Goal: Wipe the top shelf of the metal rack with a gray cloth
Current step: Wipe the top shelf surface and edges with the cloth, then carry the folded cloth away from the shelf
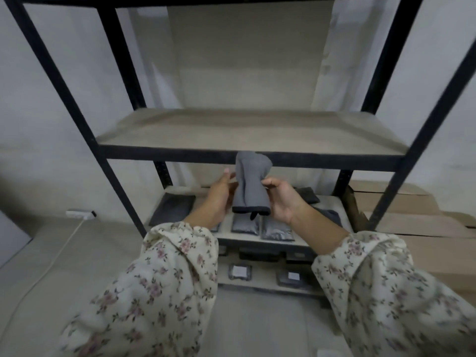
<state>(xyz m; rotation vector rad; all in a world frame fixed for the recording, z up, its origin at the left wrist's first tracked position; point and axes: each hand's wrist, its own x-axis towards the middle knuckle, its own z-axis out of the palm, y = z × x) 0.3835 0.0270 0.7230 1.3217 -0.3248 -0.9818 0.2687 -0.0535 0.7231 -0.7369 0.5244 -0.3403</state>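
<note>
A folded gray cloth (251, 186) stands upright between my two hands, in front of the black metal rack (257, 158). My right hand (282, 199) pinches its right edge with thumb and curled fingers. My left hand (220, 199) lies against its left side with the fingers fairly straight and the thumb pointing up. A beige shelf board (244, 132) sits just above and behind the cloth. Another black crossbar of the rack (206, 0) runs along the top of the view; the board on it is hidden.
Folded dark cloths (172, 210) and packets (278, 231) lie on the lower shelf, small boxes (239, 271) on the bottom one. Cardboard boxes (412, 217) are stacked to the right. A white power strip (79, 214) with its cable lies on the floor at left.
</note>
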